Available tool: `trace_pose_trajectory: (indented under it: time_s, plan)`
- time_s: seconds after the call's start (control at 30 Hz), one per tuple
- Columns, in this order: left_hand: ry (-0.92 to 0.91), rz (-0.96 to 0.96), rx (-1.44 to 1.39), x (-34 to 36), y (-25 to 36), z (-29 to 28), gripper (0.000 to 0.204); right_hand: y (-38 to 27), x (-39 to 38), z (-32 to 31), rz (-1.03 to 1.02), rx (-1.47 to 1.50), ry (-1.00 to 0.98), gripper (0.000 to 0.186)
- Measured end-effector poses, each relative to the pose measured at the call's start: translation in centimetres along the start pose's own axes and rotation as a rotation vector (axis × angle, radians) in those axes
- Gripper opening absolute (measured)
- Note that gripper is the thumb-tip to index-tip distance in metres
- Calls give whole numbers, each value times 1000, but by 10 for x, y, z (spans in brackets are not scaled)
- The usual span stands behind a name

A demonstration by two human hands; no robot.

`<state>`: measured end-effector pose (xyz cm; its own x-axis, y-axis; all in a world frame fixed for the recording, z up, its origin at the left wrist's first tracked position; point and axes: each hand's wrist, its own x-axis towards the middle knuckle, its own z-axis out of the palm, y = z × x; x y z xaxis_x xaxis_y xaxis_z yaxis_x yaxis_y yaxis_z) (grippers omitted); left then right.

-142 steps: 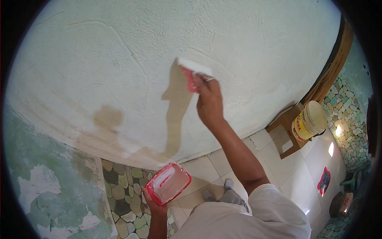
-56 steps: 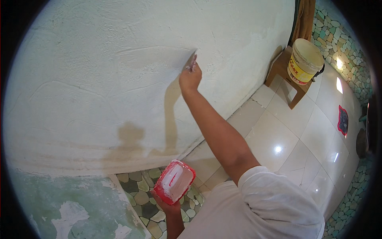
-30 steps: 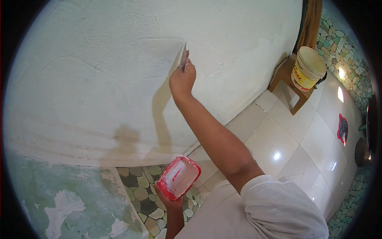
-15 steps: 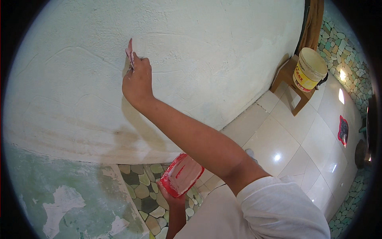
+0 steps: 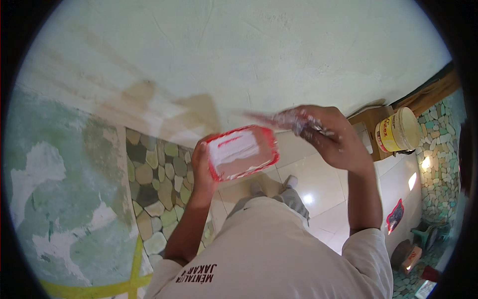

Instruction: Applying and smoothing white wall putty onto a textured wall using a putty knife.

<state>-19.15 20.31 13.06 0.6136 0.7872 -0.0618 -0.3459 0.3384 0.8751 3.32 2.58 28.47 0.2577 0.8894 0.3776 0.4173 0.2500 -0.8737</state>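
Observation:
My left hand (image 5: 202, 169) grips a red rectangular tray (image 5: 270, 147) holding white paste, at waist height in front of my shirt. My right hand (image 5: 331, 139), smeared with white, is closed on a scraper (image 5: 271, 118), blurred by motion, just above the tray's upper right edge. The white textured wall (image 5: 249, 50) rises beyond both hands, with shadows on its lower part.
A bucket (image 5: 393, 130) stands on a brown stool (image 5: 368, 154) at the right. Around are pebble mosaic (image 5: 157, 184), pale floor tiles (image 5: 318, 184), a patchy green surface (image 5: 69, 189), yellow strips (image 5: 134, 269), a dark red-edged mat (image 5: 395, 215) and a green stool (image 5: 428, 229).
My right hand has left the wall and come down over the tray with the scraper. My left hand has raised the tray toward the middle. The view has turned.

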Motion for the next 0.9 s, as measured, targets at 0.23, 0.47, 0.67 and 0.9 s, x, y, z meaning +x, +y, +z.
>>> trace_pose_trajectory:
  time_s: [0.23, 0.47, 0.67, 0.9]
  plan:
    - [-197, 65, 35, 5, -16, 64, 48, -11, -1, -13, 147, -531, -568, 31]
    - [-259, 151, 245, 0, -41, 111, 46, 12, -13, -45, 230, -572, -655, 34]
    - [-163, 16, 187, -3, -52, 147, 41, 39, -26, -74, 283, -492, -665, 35]
    - [-127, -107, 169, 3, -72, 164, 37, 57, -21, -91, 455, -463, -746, 34]
